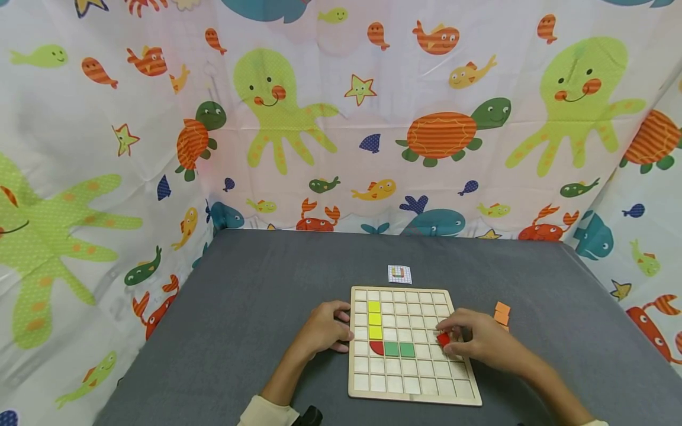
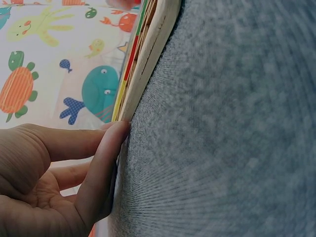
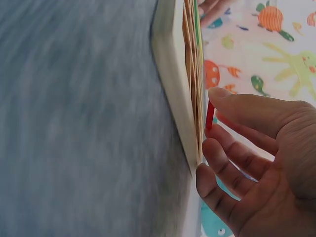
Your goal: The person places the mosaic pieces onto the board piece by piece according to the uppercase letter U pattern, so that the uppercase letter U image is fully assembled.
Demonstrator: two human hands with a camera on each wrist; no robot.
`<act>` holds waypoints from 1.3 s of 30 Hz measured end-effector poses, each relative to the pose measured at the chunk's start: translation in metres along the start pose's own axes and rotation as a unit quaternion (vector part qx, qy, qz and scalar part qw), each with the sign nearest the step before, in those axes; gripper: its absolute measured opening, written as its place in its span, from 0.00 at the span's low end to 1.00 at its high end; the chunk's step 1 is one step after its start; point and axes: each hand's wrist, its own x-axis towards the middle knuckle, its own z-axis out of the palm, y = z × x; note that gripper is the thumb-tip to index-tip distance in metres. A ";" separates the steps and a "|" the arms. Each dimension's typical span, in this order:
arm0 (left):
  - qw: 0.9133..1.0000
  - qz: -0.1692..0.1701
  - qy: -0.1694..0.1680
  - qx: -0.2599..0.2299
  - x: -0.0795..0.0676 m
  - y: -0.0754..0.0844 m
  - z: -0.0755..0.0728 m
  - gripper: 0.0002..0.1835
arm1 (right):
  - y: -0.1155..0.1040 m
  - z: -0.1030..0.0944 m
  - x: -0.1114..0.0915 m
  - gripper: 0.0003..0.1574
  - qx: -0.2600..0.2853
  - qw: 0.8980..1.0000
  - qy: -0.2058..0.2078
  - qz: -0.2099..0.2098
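A wooden grid board lies on the grey table. In its left part, yellow square tiles form a column, with a red quarter-round tile below them and two green square tiles to the right of it. My left hand touches the board's left edge with its fingertips. Over the right side of the board, my right hand pinches a small red tile between thumb and finger. That tile appears edge-on in the right wrist view, and the fingers partly hide its outline.
A small card with a printed coloured grid pattern lies behind the board. Several orange tiles lie on the table to the right, beyond my right hand. A curtain printed with sea animals surrounds the table's back and sides.
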 end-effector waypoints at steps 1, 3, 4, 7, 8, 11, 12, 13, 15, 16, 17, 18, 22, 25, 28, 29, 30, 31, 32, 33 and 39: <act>1.000 0.000 0.000 -0.001 0.000 0.000 0.000 0.36 | -0.002 0.002 0.001 0.20 0.000 1.000 -0.001 -0.004; 1.000 0.002 0.000 -0.003 -0.001 0.000 0.000 0.36 | -0.005 0.006 0.003 0.21 0.002 1.000 -0.004 -0.013; 1.000 0.003 -0.001 -0.004 -0.001 0.000 0.000 0.36 | -0.007 0.007 0.004 0.21 0.002 1.000 -0.007 -0.018; 1.000 0.006 -0.001 -0.006 -0.002 0.001 -0.001 0.36 | -0.011 0.012 0.008 0.21 -0.005 1.000 -0.014 -0.026; 1.000 0.006 -0.001 -0.007 -0.002 0.001 -0.001 0.36 | -0.012 0.013 0.009 0.21 -0.008 0.999 -0.017 -0.029; 1.000 0.007 -0.001 -0.007 -0.002 0.000 -0.001 0.36 | -0.015 0.016 0.012 0.21 -0.020 0.999 -0.027 -0.031; 1.000 0.006 -0.001 -0.006 -0.002 0.000 -0.001 0.36 | -0.016 0.017 0.012 0.21 -0.025 0.999 -0.028 -0.032; 1.000 0.006 -0.001 -0.005 -0.002 0.000 -0.001 0.36 | -0.017 0.018 0.013 0.22 -0.028 0.999 -0.030 -0.033; 1.000 0.007 -0.001 -0.004 -0.002 0.000 -0.001 0.36 | -0.018 0.019 0.014 0.22 -0.032 0.998 -0.034 -0.032; 1.000 0.007 0.000 -0.003 -0.002 0.000 -0.001 0.36 | -0.019 0.020 0.014 0.23 -0.033 0.998 -0.035 -0.033; 1.000 0.007 0.000 -0.003 -0.002 0.000 -0.001 0.36 | -0.019 0.021 0.015 0.23 -0.034 0.998 -0.037 -0.033; 1.000 0.008 0.000 -0.003 -0.002 0.000 -0.001 0.36 | -0.020 0.021 0.015 0.23 -0.034 0.998 -0.038 -0.034; 1.000 0.008 0.000 -0.003 -0.002 -0.001 -0.001 0.36 | -0.022 0.023 0.016 0.24 -0.032 0.998 -0.048 -0.028; 1.000 0.009 0.000 -0.003 -0.002 -0.001 -0.001 0.36 | -0.022 0.023 0.017 0.23 -0.031 0.998 -0.053 -0.022; 1.000 0.009 0.000 -0.004 -0.002 -0.001 -0.001 0.36 | -0.023 0.023 0.017 0.22 -0.031 0.998 -0.055 -0.023; 1.000 0.009 0.000 -0.004 -0.002 -0.001 -0.001 0.36 | -0.024 0.023 0.017 0.22 -0.032 0.998 -0.056 -0.023; 1.000 0.009 0.000 -0.004 -0.002 -0.001 -0.001 0.36 | -0.024 0.023 0.018 0.21 -0.031 0.998 -0.057 -0.023; 1.000 0.009 0.000 -0.005 -0.002 -0.001 -0.001 0.36 | -0.025 0.023 0.018 0.21 -0.032 0.998 -0.057 -0.023; 1.000 0.009 0.000 -0.005 -0.002 -0.001 -0.001 0.36 | -0.025 0.023 0.018 0.21 -0.032 0.998 -0.058 -0.022; 1.000 0.009 0.000 -0.005 -0.003 0.000 -0.001 0.36 | -0.025 0.023 0.018 0.21 -0.032 0.998 -0.059 -0.021; 1.000 0.009 0.000 -0.003 -0.003 0.002 -0.001 0.36 | -0.027 0.024 0.019 0.21 -0.028 0.998 -0.059 -0.019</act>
